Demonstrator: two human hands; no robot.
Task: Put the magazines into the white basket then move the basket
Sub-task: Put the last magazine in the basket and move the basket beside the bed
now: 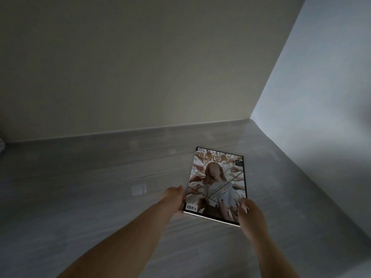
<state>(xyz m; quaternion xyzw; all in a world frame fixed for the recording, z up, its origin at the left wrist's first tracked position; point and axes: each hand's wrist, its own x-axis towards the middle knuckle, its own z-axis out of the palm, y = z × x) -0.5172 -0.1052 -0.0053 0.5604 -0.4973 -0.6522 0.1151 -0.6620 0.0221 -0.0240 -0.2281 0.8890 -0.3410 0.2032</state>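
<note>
Where the grey wood-grain floor [100,197] runs toward the corner of two plain walls, one magazine [217,183] is in view, held between both hands ahead and right of centre. The light is dim and the hands are blurred.

Magazine: cover up, its top edge pointing away from the person, a white strip of page edges showing along the near side. Whether its far end rests on the floor cannot be told.

Writing: a masthead [219,156] of large Chinese characters crosses the top in two rows, the lower row in orange-brown; the characters are too blurred to read. A small dark panel sits at the upper right corner, with nothing legible on it. A barcode [192,207] on a white patch is printed at the lower left corner; its digits are unreadable. The cover picture shows a light-haired figure in white with many hands reaching in from the edges and a chain running diagonally.

Left hand [173,199]: grips the magazine's left edge near the lower corner; its fingers are hidden, so their spread cannot be told.

Right hand [250,211]: holds the lower right corner, part of the hand lying over the cover; whether its fingers are spread or together cannot be told.

A small pale rectangle [138,190] lies on the floor left of the left hand.
</note>
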